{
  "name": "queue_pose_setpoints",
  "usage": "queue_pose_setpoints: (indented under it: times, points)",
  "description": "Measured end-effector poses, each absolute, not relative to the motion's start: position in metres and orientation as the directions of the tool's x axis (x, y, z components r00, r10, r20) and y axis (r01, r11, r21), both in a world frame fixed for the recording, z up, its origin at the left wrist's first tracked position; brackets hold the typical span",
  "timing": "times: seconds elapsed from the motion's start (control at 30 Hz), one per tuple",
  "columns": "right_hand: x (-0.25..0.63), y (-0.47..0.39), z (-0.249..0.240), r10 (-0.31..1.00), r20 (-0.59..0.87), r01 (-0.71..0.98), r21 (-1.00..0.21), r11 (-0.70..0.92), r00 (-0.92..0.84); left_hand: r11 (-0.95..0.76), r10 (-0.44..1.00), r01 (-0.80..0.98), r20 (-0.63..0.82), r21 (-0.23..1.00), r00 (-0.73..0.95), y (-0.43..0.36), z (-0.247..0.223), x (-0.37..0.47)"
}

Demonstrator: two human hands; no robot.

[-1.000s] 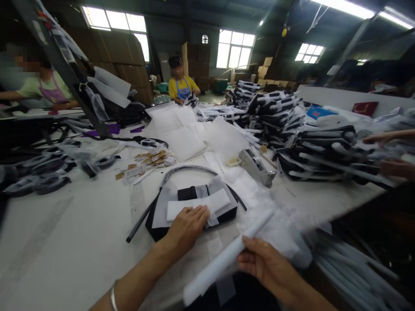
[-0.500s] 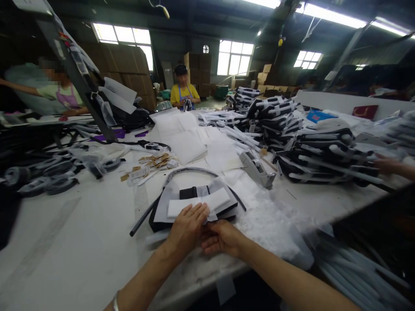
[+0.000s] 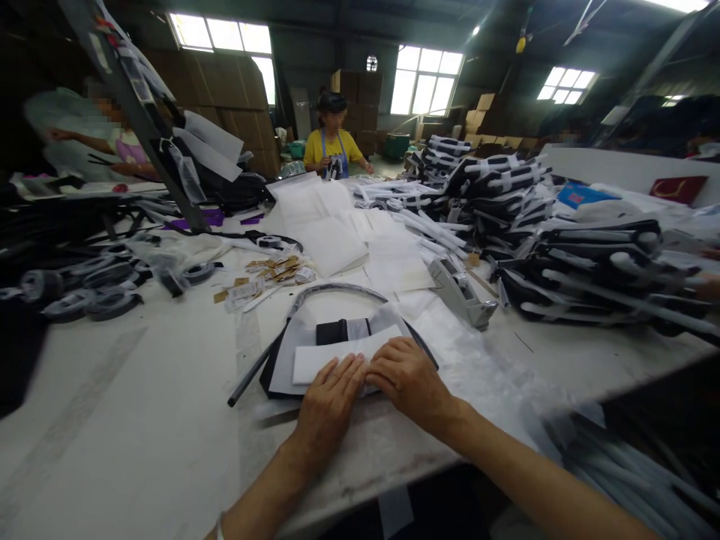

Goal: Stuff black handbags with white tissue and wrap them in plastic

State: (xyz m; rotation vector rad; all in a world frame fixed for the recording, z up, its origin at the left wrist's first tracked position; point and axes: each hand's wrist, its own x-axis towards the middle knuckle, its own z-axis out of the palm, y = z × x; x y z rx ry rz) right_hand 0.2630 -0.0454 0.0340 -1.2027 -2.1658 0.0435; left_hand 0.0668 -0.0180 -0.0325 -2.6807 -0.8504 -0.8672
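Note:
A black bag [image 3: 271, 379] lies flat on the table in front of me, with a sheet of white wrapping [image 3: 285, 356] over it and its handle [image 3: 337, 288] arching behind. A folded white strip [image 3: 315, 364] runs across its front, and a black buckle-like piece [image 3: 331, 331] shows behind that. My left hand [image 3: 331, 397] rests on the strip, fingers stretched out, holding nothing. Beside it, my right hand [image 3: 408, 382] bends its fingers together at the strip's middle; what they pinch is hidden. A dark strap end [image 3: 241, 386] sticks out on the left.
A tape dispenser [image 3: 464, 294] stands behind right, near a stack of wrapped black bags [image 3: 601, 270]. White sheets [image 3: 337, 244], small brown packets [image 3: 278, 268] and rolled straps [image 3: 95, 292] lie farther back. A person in yellow [image 3: 333, 146] is across the table.
My right hand has come up from under the bag's front edge onto the white strip, its fingers now bent together. My left hand stays on the strip. The view has shifted slightly.

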Motion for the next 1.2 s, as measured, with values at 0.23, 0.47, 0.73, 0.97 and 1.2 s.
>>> queue_pose_setpoints:
  times: [0.23, 0.47, 0.73, 0.97, 1.2]
  points:
    - [0.270, -0.037, 0.009, 0.748, 0.464, 0.721, -0.283, 0.633, -0.474, -0.797, 0.575, 0.568, 0.545, 0.206, 0.609, -0.020, -0.021, 0.064]
    - [0.271, -0.047, 0.016, 0.649, 0.573, 0.703, -0.169, 0.691, -0.501, -0.778, 0.554, 0.607, 0.632, 0.162, 0.542, -0.021, -0.026, 0.076]
    - [0.295, -0.139, -0.015, 0.624, 0.302, 0.614, -0.137, 0.777, -0.721, -0.783, 0.500, 0.618, 0.664, 0.072, 0.556, -0.021, -0.031, 0.076]
    - [0.262, -0.131, -0.021, 0.649, 0.471, 0.479, -0.440, 0.760, -0.598, -0.789, 0.469, 0.614, 0.680, 0.035, 0.563, -0.021, -0.036, 0.075]
    - [0.272, -0.077, 0.030, 0.733, 0.445, 0.468, -0.570, 0.675, -0.515, -0.789, 0.461, 0.613, 0.696, 0.039, 0.550, -0.022, -0.043, 0.075]
